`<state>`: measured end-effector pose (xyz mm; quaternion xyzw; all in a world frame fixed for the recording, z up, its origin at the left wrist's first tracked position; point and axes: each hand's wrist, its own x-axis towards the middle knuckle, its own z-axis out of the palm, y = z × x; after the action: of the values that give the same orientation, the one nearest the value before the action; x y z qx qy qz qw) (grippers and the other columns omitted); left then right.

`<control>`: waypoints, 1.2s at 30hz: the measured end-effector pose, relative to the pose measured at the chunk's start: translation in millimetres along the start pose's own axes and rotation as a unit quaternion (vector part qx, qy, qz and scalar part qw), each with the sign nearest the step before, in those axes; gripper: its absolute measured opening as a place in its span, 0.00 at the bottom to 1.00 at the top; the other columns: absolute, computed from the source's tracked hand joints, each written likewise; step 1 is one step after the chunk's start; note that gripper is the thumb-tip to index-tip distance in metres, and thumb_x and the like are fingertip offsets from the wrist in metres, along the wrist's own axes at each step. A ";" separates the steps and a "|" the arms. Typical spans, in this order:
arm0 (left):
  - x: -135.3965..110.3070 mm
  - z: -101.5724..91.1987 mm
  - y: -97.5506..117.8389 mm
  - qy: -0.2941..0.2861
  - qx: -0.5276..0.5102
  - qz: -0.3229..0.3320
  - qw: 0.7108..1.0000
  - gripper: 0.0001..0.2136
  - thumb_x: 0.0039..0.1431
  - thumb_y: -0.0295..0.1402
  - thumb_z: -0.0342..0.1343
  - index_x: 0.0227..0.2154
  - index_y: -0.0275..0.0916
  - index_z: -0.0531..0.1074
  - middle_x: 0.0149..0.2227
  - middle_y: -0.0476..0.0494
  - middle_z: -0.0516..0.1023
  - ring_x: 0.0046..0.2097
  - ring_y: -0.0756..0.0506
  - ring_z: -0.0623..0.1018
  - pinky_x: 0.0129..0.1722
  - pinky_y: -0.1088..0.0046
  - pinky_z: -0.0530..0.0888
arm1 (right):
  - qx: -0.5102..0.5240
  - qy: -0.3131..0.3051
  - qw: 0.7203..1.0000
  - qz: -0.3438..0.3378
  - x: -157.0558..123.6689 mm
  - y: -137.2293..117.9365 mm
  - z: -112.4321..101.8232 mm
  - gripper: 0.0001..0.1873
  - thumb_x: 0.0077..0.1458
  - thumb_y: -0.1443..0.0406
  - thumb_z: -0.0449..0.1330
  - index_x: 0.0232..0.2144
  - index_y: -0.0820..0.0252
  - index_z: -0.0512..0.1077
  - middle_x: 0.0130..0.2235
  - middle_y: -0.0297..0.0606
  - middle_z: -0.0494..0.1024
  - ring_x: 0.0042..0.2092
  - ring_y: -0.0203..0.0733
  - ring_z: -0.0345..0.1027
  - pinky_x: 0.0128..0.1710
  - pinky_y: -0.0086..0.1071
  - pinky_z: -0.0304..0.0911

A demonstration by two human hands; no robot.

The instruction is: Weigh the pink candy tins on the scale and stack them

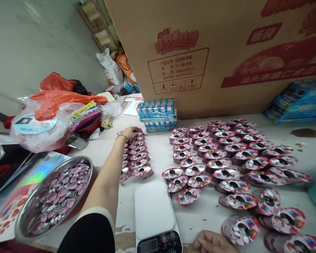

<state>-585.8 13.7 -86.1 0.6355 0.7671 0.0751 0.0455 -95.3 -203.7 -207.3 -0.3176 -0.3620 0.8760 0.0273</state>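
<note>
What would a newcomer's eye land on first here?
Probably the huge cardboard box with red printing, standing across the back of the table. Next, the many rows of small red-and-pink containers on the right, with a smaller group beyond the white scale. Then the metal bowl at left, heaped with pink and silver caps.

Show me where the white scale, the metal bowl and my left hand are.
White scale point(155, 208): head view, on its white weighing plate.
Metal bowl point(29, 211): head view, on the inner wall at its left side.
Left hand point(130, 133): head view, on the back of the hand.
</note>
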 end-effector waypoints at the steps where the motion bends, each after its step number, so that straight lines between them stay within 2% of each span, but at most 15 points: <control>1: -6.7 -4.3 6.8 0.010 -0.004 -0.007 1.000 0.22 0.50 0.38 0.54 0.49 0.35 0.69 0.49 0.37 0.74 0.50 0.41 0.73 0.51 0.66 0.69 | 0.002 0.000 1.000 -0.004 0.9 0.8 -1.3 0.25 0.38 0.40 0.63 0.26 0.52 0.77 0.21 0.35 0.68 0.22 0.30 0.51 0.24 0.27 0.39; 3: -26.6 -13.6 30.0 0.043 -0.022 0.007 0.999 0.24 0.54 0.41 0.51 0.52 0.33 0.65 0.52 0.35 0.71 0.54 0.40 0.69 0.54 0.63 0.67 | 0.012 0.003 1.000 -0.011 0.1 -1.1 -1.6 0.25 0.38 0.41 0.64 0.26 0.54 0.76 0.21 0.34 0.69 0.21 0.29 0.51 0.23 0.27 0.39; 5: -58.5 -20.9 66.0 0.070 -0.059 0.081 0.992 0.22 0.56 0.43 0.49 0.50 0.35 0.66 0.51 0.38 0.71 0.54 0.42 0.69 0.54 0.63 0.66 | 0.017 0.002 1.000 -0.018 -3.7 -6.5 0.4 0.24 0.40 0.43 0.65 0.28 0.57 0.76 0.22 0.34 0.69 0.21 0.29 0.51 0.23 0.27 0.39; 7: -102.3 -23.1 110.1 0.023 -0.104 0.205 0.973 0.19 0.56 0.43 0.50 0.47 0.38 0.67 0.47 0.41 0.72 0.49 0.44 0.71 0.51 0.66 0.68 | 0.024 -0.001 0.999 -0.023 -8.5 -12.5 3.2 0.24 0.42 0.45 0.65 0.29 0.60 0.75 0.22 0.34 0.70 0.21 0.29 0.53 0.23 0.26 0.41; 10: -176.5 -10.0 174.8 -0.080 -0.094 0.330 0.936 0.16 0.57 0.40 0.51 0.46 0.40 0.67 0.48 0.41 0.71 0.48 0.45 0.71 0.49 0.65 0.68 | 0.044 0.005 0.999 -0.022 -14.2 -16.9 7.0 0.25 0.42 0.47 0.65 0.30 0.63 0.73 0.22 0.35 0.71 0.22 0.29 0.57 0.22 0.25 0.44; 12: -217.4 10.9 207.9 -0.068 -0.061 0.338 0.937 0.17 0.55 0.43 0.54 0.45 0.41 0.68 0.52 0.39 0.68 0.51 0.41 0.68 0.50 0.60 0.66 | 0.050 0.011 0.998 -0.027 -16.2 -16.4 8.8 0.25 0.42 0.48 0.66 0.31 0.64 0.72 0.21 0.34 0.71 0.21 0.29 0.58 0.21 0.24 0.45; 14: -244.3 36.6 231.5 -0.031 -0.028 0.322 0.946 0.17 0.53 0.44 0.56 0.43 0.41 0.69 0.56 0.38 0.65 0.55 0.37 0.65 0.52 0.55 0.63 | 0.047 0.012 0.998 -0.031 -17.3 -14.7 9.8 0.25 0.42 0.48 0.66 0.32 0.65 0.70 0.21 0.32 0.70 0.19 0.28 0.57 0.19 0.24 0.45; 17: -262.3 66.3 254.7 0.031 0.013 0.249 0.968 0.09 0.56 0.37 0.54 0.37 0.39 0.70 0.57 0.39 0.65 0.58 0.37 0.62 0.54 0.54 0.60 | 0.037 0.011 0.999 -0.034 -18.8 -12.1 10.4 0.25 0.43 0.50 0.65 0.34 0.65 0.68 0.21 0.30 0.69 0.17 0.26 0.55 0.16 0.23 0.41; 19: -268.7 70.3 264.8 0.060 0.015 0.210 0.976 0.05 0.58 0.33 0.52 0.34 0.40 0.71 0.56 0.41 0.67 0.58 0.38 0.63 0.53 0.55 0.60 | 0.029 0.011 0.999 -0.044 -20.4 -11.2 11.4 0.24 0.44 0.50 0.64 0.34 0.65 0.68 0.21 0.30 0.70 0.17 0.26 0.54 0.15 0.23 0.39; 23: -288.6 39.7 262.8 0.073 -0.039 0.204 0.975 0.04 0.59 0.31 0.50 0.32 0.41 0.70 0.53 0.43 0.69 0.54 0.41 0.67 0.51 0.57 0.62 | -0.001 0.029 0.997 -0.069 -22.4 -11.9 16.8 0.21 0.48 0.51 0.61 0.33 0.64 0.67 0.21 0.29 0.69 0.16 0.26 0.53 0.14 0.22 0.38; 26: -307.0 11.1 235.4 0.072 -0.095 0.194 0.974 0.04 0.59 0.31 0.50 0.32 0.40 0.69 0.48 0.42 0.71 0.48 0.45 0.71 0.47 0.63 0.66 | -0.042 0.061 0.994 -0.081 -18.7 -15.3 23.4 0.19 0.50 0.52 0.58 0.33 0.64 0.68 0.21 0.30 0.69 0.16 0.26 0.54 0.14 0.22 0.38; 28: -315.8 2.9 210.4 0.078 -0.118 0.171 0.975 0.04 0.58 0.32 0.51 0.31 0.39 0.69 0.46 0.42 0.71 0.46 0.46 0.72 0.45 0.66 0.68 | -0.078 0.089 0.989 -0.084 -13.3 -18.7 28.6 0.18 0.52 0.55 0.57 0.37 0.65 0.68 0.20 0.29 0.68 0.15 0.26 0.53 0.15 0.22 0.39; 32: -323.5 11.1 172.4 0.071 -0.107 0.141 0.982 0.05 0.58 0.33 0.51 0.31 0.39 0.69 0.45 0.41 0.72 0.47 0.45 0.72 0.46 0.65 0.68 | -0.121 0.110 0.983 -0.085 1.0 -24.6 39.5 0.17 0.56 0.61 0.54 0.45 0.65 0.67 0.18 0.27 0.68 0.14 0.26 0.52 0.15 0.22 0.41; 34: -325.9 18.4 164.7 0.064 -0.101 0.138 0.983 0.05 0.58 0.34 0.51 0.34 0.40 0.70 0.46 0.41 0.72 0.49 0.44 0.72 0.50 0.61 0.67 | -0.130 0.111 0.981 -0.088 7.5 -26.4 44.4 0.16 0.56 0.63 0.54 0.45 0.65 0.67 0.18 0.26 0.67 0.14 0.26 0.52 0.15 0.21 0.42; 36: -329.9 24.4 160.3 0.080 -0.126 0.128 0.981 0.11 0.56 0.38 0.54 0.41 0.41 0.69 0.49 0.40 0.72 0.52 0.42 0.70 0.53 0.59 0.65 | -0.141 0.109 0.980 -0.092 12.2 -27.9 48.8 0.14 0.56 0.64 0.54 0.43 0.65 0.69 0.17 0.26 0.66 0.14 0.26 0.51 0.15 0.21 0.42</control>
<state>-364.5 -279.8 -90.8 0.7094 0.6652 0.2266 0.0535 -138.2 -209.8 -169.6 -0.3772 -0.5043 0.7701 0.1019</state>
